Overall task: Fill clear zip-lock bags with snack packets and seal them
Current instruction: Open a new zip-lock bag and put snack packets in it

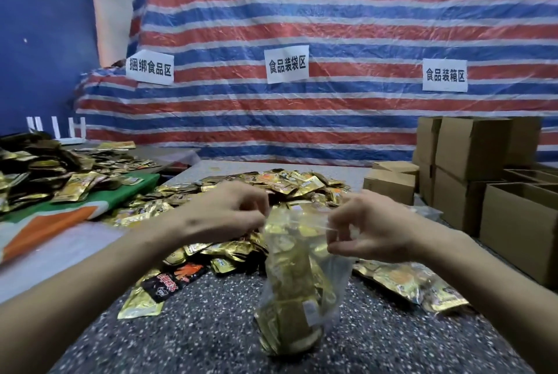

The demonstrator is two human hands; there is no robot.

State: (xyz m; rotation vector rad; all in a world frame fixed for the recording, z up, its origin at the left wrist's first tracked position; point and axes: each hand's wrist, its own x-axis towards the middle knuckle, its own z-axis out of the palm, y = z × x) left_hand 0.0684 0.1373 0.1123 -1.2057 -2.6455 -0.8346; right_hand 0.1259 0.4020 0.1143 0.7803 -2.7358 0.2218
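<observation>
A clear zip-lock bag [297,292] stuffed with gold snack packets hangs upright over the speckled table [211,328]. My left hand [225,212] pinches the bag's top edge at the left corner. My right hand [373,227] pinches the same top edge at the right side. Behind the bag lies a big heap of loose gold snack packets [271,189]. A black and orange packet [176,278] lies at the heap's near left edge. Whether the zip strip is closed cannot be made out.
Another filled clear bag [413,283] lies flat at the right. Open and closed cardboard boxes [483,180] stack along the right side. A second pile of packets [45,171] sits on a green and orange sheet [60,216] at the left. A striped tarp [302,26] with paper signs hangs behind.
</observation>
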